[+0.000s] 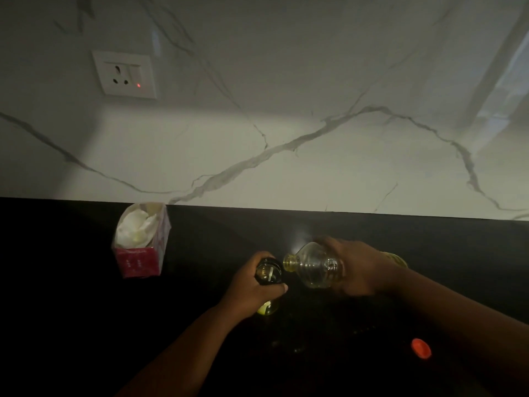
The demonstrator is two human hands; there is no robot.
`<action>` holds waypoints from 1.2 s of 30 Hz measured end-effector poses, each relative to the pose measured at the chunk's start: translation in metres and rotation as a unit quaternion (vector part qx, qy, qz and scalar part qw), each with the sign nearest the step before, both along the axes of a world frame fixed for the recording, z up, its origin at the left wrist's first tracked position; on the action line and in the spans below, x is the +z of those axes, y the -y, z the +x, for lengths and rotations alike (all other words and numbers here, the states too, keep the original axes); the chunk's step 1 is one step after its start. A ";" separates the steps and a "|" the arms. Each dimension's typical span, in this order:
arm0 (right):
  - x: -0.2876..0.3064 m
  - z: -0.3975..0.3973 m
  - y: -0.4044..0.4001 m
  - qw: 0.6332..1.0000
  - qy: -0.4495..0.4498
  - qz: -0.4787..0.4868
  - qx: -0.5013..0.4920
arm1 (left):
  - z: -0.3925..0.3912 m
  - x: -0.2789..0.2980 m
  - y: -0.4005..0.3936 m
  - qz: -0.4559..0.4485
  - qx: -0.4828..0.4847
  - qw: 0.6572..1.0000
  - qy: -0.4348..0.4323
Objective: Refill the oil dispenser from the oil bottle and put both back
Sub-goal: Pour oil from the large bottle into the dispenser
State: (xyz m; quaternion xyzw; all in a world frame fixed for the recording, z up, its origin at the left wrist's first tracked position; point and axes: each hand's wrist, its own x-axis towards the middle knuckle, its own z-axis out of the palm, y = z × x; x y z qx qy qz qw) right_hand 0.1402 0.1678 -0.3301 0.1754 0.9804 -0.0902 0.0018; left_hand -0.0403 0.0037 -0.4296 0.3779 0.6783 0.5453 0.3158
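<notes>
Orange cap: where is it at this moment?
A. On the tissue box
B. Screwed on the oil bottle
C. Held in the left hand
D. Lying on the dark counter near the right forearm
D: the orange cap lies loose on the dark counter, while the oil bottle neck is open.

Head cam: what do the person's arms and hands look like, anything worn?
Both forearms are bare, no sleeves in frame. The left hand and right hand show no gloves, and no rings or watch can be made out in the dim light.

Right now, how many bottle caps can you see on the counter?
1: an orange cap lies on the dark counter, near its front right, beside the right forearm. The counter is dim, so another could be hidden.
</notes>
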 end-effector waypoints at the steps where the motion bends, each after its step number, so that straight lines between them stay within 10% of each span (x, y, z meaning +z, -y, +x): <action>1: -0.001 0.001 -0.001 1.000 0.000 0.002 -0.001 | 0.001 0.000 0.000 0.002 0.003 1.000 0.003; 36: -0.008 -0.004 -0.008 0.999 0.038 0.032 0.018 | 0.009 -0.001 0.006 0.005 0.009 0.999 0.031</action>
